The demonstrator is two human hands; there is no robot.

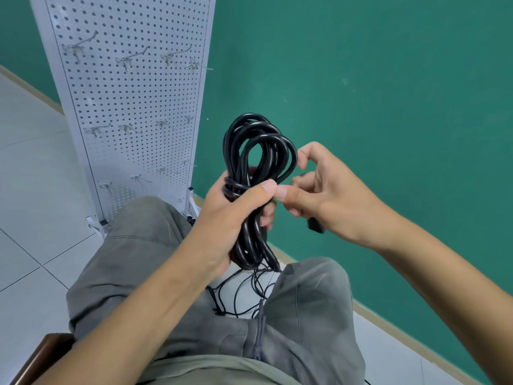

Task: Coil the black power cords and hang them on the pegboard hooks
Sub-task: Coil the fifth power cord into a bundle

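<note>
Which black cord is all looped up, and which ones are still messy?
The thick black power cord in the left hand is coiled into loops. The thinner cords lie loose and tangled on the floor between the knees.

**Even, soft light; wide-angle bend at the edges**

We see bright, diffuse light with only faint shadows. The glossy black coiled power cord [258, 162] carries thin pale highlights. The white perforated metal pegboard [130, 107] leans and bows from lens distortion. Focus is slightly soft overall.
</note>
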